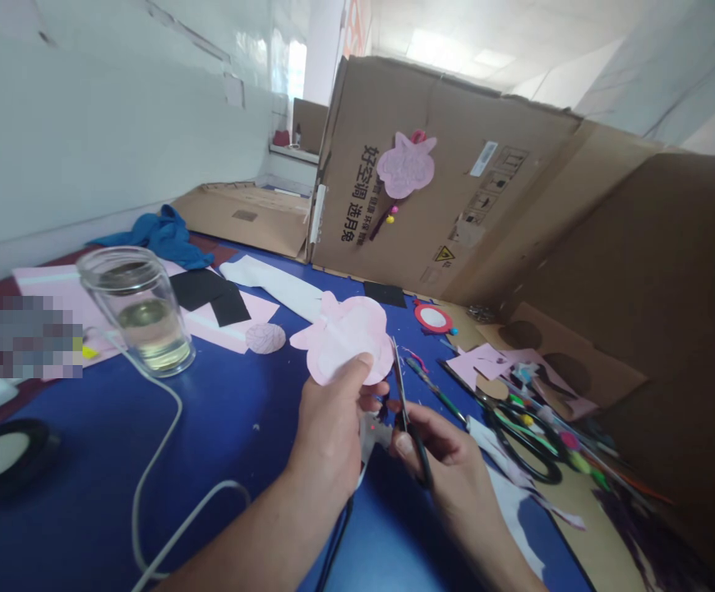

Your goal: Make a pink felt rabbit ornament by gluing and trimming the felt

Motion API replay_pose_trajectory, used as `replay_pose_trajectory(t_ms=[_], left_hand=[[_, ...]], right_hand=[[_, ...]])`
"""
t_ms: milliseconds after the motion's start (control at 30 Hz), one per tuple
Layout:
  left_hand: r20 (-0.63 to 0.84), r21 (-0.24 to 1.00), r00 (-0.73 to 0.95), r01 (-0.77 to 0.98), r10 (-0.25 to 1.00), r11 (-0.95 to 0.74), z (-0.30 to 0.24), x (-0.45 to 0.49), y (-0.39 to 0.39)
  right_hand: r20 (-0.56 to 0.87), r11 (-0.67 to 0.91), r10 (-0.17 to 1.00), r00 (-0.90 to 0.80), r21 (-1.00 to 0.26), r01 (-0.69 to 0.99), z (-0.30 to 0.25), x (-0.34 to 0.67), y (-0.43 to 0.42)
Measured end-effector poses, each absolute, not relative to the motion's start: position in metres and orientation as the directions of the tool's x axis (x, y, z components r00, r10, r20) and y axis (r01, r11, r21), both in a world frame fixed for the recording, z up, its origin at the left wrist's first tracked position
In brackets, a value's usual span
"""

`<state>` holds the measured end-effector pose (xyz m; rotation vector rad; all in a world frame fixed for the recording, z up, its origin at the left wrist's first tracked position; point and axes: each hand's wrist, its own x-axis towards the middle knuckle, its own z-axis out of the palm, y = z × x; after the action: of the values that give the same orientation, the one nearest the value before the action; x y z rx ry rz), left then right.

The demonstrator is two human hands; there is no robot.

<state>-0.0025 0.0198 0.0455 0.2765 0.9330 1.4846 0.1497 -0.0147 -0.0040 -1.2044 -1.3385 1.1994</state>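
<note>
In the head view, my left hand (pixel 336 419) pinches a pale pink paper cutout (pixel 351 325), thumb on top. The cutout has a rounded, scalloped outline and pointed tips at its left. A whiter layer lies over its middle. My right hand (pixel 444 460) is closed around the black handles of a pair of scissors (pixel 402 395). The blades point up and away beside the cutout's right edge; whether they touch the paper I cannot tell. Beneath my hands, a small greyish item (pixel 373 436) with a red dot is partly hidden.
A glass of pale liquid (pixel 154 329) stands at left, near a white cable (pixel 176 411) and a tape roll (pixel 0 460). Cardboard (pixel 431 205) rises behind, bearing a similar pink cutout (pixel 408 167). At right lie larger scissors (pixel 527 440), paper scraps and a red-rimmed round piece (pixel 433 318).
</note>
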Motion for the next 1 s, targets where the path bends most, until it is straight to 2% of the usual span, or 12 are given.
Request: replay_pose_trajectory(t_ms=[700, 1000], left_hand=[[-0.37, 0.668, -0.155, -0.729, 0.916, 0.147, 0.0486, -0.0036, 0.0197], [-0.334, 0.693, -0.151, -0.709, 0.93, 0.133, 0.0477, -0.0057, 0.0209]], right_hand=[[0.048, 0.052, 0.997, -0.067, -0.997, 0.061, 0.0024, 0.145, -0.0139], [0.035, 0.042, 0.997, -0.063, -0.994, 0.105, 0.0027, 0.1491, -0.0169]])
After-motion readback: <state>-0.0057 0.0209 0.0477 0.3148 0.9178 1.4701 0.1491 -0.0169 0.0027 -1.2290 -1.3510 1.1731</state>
